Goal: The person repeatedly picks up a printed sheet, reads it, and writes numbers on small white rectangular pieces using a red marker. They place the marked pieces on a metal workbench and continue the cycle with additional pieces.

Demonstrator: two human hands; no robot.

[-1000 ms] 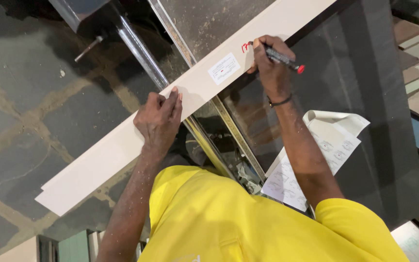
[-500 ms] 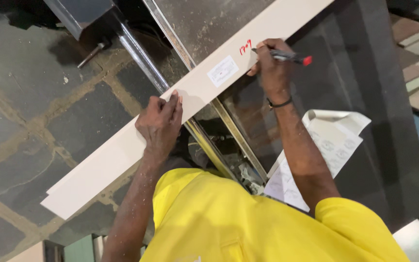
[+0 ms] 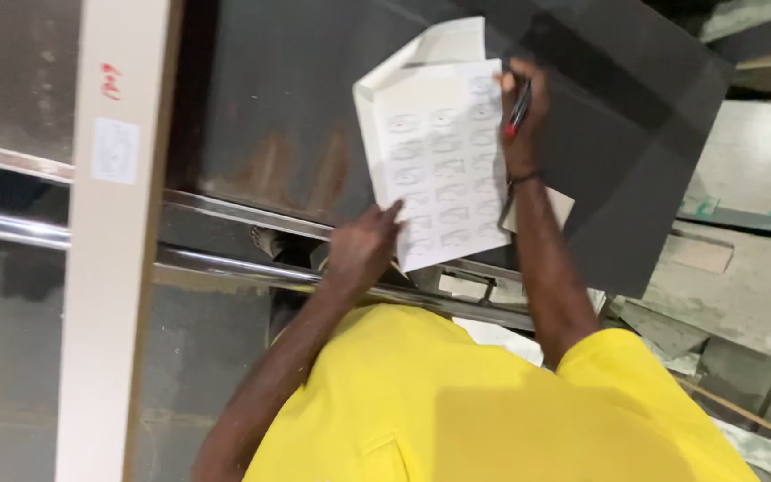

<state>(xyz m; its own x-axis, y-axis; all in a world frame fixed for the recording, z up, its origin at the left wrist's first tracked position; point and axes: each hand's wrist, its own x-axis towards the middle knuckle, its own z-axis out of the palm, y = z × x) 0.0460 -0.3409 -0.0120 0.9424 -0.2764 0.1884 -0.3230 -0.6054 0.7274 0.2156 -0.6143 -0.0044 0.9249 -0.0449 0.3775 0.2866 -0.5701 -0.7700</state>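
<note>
My right hand (image 3: 521, 120) grips a black marker with a red end (image 3: 518, 109) and pinches the far corner of a white sheet of small printed labels (image 3: 443, 161). My left hand (image 3: 363, 245) rests its fingertips on the near edge of that sheet, over the dark metal machine table (image 3: 278, 107). A long white board (image 3: 109, 295) lies across the table at the left, away from both hands. It carries a red handwritten mark (image 3: 111, 81) and a white stuck-on label (image 3: 115, 151).
Shiny steel rails (image 3: 225, 268) run across the machine under the board. A dark panel (image 3: 644, 134) lies to the right of the sheet. Grey slabs and offcuts (image 3: 733, 268) are stacked at the far right. My yellow shirt (image 3: 457, 402) fills the bottom.
Both hands have left the white board and moved right to the label sheet. The right hand has finished the red mark, and the view has swung so the board stands at the left.
</note>
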